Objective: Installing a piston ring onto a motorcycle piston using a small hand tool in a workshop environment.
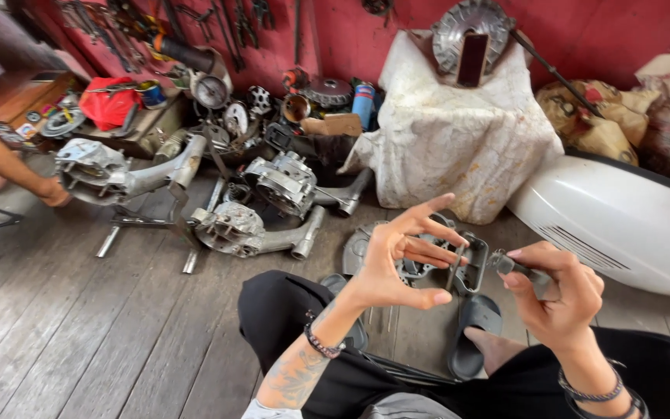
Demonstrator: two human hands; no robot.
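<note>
My one camera, head-worn, looks steeply down and forward over the knees, close to both hands, toward the red wall (no second view to compare).

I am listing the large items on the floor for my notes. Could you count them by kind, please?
Grey metal engine casings: 3
White curved body panel: 1
White cloth-covered block: 1
Dark sandals: 2
Total: 7
</note>
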